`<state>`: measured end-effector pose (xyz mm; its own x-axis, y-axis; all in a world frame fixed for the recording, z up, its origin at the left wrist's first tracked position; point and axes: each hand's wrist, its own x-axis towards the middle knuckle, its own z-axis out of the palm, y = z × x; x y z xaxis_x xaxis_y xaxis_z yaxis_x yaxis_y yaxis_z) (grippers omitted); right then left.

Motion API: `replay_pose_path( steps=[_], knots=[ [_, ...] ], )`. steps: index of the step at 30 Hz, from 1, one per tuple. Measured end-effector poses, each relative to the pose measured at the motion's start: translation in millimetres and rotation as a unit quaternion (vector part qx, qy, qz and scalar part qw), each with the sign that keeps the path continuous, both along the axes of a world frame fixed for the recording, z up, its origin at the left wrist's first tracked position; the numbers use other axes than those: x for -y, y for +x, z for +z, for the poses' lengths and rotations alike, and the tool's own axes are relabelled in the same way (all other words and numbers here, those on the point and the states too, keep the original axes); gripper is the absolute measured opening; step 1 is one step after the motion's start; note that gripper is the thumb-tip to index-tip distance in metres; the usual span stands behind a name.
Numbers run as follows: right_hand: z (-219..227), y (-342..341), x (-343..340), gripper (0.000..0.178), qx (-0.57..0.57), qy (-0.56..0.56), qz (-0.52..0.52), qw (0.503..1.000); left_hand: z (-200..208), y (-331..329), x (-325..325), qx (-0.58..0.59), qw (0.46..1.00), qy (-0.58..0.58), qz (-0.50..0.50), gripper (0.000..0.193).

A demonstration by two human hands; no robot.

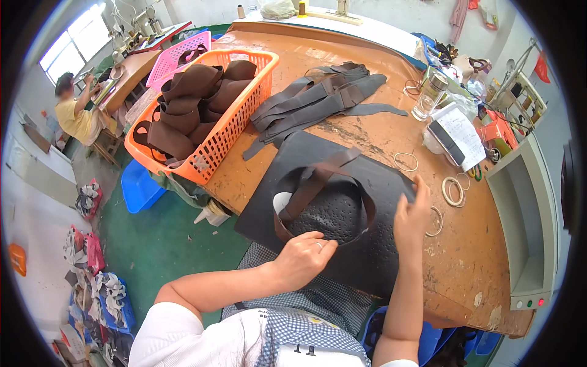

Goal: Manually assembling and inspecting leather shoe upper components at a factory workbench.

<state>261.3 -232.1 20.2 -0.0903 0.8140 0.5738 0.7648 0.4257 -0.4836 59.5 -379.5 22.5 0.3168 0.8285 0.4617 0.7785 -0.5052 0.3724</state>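
A brown leather-like strap piece [369, 205] stands bent into a loop, its strips crossing at the top. A white patch shows on its inner left side. My left hand [306, 260] is closed, pinching the near edge of the loop between thumb and fingers. Under the loop lies a black board [263, 202], pitted with small holes in the middle and tilted over the table's front edge. My right hand [413, 211] is at the board's right edge, its fingers apart, and nothing shows between them.
Brown pieces [189, 85] fill an orange basket [211, 153] at left. Flat dark straps [318, 101] lie behind the board on the worn table [391, 144]. Rubber-like rings [452, 191], a glass jar [430, 98] and a notebook [468, 137] are at right. Another person [79, 116] sits far left.
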Motion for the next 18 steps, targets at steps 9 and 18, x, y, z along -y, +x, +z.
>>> replay_pose_path(
  steps=[9, 18],
  knots=[
    [32, 2, 105, 0.042, 0.014, -0.145, 0.169, 0.975, 4, -11, 11, 0.142, 0.977, 0.113, 0.111, 0.032],
    [14, -79, 123, 0.029, 0.078, -0.112, 0.209, 0.968, -21, -45, 21, 0.624, 0.690, -0.328, 0.163, 0.039]
  ],
)
